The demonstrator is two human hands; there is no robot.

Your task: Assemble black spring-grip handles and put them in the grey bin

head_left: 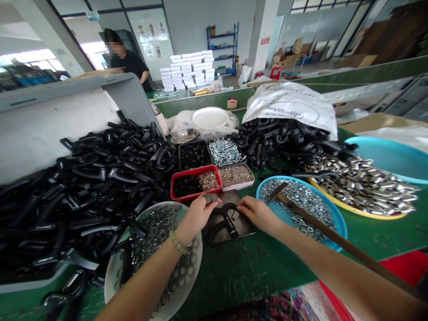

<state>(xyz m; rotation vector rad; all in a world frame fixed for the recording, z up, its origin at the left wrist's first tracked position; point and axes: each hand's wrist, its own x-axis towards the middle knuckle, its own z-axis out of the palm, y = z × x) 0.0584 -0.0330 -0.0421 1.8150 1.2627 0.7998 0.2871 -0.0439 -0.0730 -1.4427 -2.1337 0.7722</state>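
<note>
Black plastic U-shaped grip (223, 222) on brown board (245, 226) btw hands, long axis approx lower-L to upper-R. R hand (259, 215) nearer, pinching silver metal insert (236, 215); L hand (196, 218) clenched on small grey lump (210, 198).

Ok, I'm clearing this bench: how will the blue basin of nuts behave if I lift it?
The blue basin probably feels heavy for its size, since metal nuts cover much of it. Being shallow, it may let them slide out if tilted. The wooden handle lying across it could tip off.

Bright, even daylight from windows (31, 60), soft shadows, fisheye bending at edges.
</note>
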